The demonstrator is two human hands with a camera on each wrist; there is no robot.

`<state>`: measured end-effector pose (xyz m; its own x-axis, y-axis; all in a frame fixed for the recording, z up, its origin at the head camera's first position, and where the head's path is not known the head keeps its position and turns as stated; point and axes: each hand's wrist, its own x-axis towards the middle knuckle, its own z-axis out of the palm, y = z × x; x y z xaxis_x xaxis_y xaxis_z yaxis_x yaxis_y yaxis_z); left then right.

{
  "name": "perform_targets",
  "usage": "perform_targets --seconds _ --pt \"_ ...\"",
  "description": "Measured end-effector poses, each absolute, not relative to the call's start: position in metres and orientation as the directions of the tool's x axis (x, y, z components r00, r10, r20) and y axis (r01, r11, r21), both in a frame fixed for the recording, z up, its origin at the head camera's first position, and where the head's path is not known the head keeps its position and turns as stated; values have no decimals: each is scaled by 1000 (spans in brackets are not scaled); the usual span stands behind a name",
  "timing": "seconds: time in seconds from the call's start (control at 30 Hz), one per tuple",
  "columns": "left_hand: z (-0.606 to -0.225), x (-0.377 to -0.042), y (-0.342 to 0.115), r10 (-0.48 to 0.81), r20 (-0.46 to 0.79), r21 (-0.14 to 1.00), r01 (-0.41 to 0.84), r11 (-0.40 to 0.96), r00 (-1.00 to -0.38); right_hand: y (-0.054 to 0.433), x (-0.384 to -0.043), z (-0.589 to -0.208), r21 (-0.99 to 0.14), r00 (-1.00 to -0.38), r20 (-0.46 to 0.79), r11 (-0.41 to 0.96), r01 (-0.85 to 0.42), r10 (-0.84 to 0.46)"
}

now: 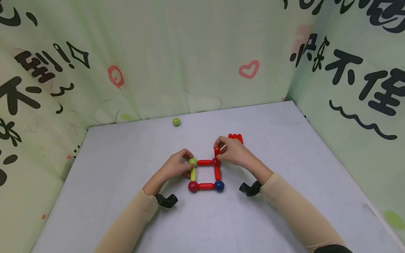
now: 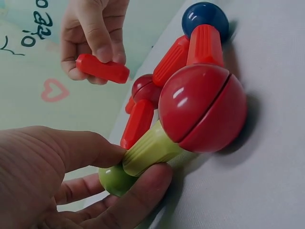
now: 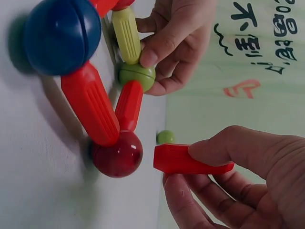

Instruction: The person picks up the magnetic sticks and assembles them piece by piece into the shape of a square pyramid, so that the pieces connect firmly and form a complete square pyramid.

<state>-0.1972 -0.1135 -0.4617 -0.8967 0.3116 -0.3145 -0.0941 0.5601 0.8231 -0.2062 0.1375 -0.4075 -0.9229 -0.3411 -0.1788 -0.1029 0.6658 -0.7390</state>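
Observation:
On the table lies a square of magnetic rods and balls: a green ball (image 1: pixel 192 161) at far left, a dark red ball (image 3: pixel 119 155) at far right, a red ball (image 2: pixel 202 107) at near left and a blue ball (image 1: pixel 219 186) at near right. Three sides are red rods (image 1: pixel 206 186); the left one is a yellow-green rod (image 2: pixel 151 149). My left hand (image 1: pixel 177 164) pinches the green corner, thumb and fingers around the ball and rod end. Between thumb and fingers, my right hand (image 1: pixel 233 151) holds a loose red rod (image 3: pixel 190 160), its end just short of the dark red ball.
Several more red rods (image 1: pixel 235 136) lie side by side behind my right hand. A single green ball (image 1: pixel 176 122) sits near the table's back edge. Printed fabric walls (image 1: pixel 190 63) stand behind the table (image 1: pixel 104 168) and along both sides.

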Motion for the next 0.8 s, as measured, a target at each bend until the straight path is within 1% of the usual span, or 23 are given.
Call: perform_targets --seconds 0.2,0.33,0.43,0.6,0.67,0.8 --pt "-461 -198 -113 324 -312 825 -86 558 -893 134 -204 -408 -738 -913 -178 663 -123 -367" --pt "-459 -200 -113 346 -308 813 -56 580 -886 135 -204 -409 -740 -911 -175 660 -128 -373" --pt "-456 -202 -114 374 -287 760 28 649 -882 136 -204 -408 -742 -905 -170 655 -143 -390" --pt "-446 -209 -111 435 -226 611 220 760 -872 142 -204 -406 -723 -908 -144 668 -175 -393" --pt "-442 -211 -106 457 -214 580 264 771 -863 146 -205 -406 -710 -920 -115 679 -187 -374" --pt "-435 -215 -94 516 -203 567 329 755 -832 155 -210 -408 -676 -952 -58 713 -185 -302"
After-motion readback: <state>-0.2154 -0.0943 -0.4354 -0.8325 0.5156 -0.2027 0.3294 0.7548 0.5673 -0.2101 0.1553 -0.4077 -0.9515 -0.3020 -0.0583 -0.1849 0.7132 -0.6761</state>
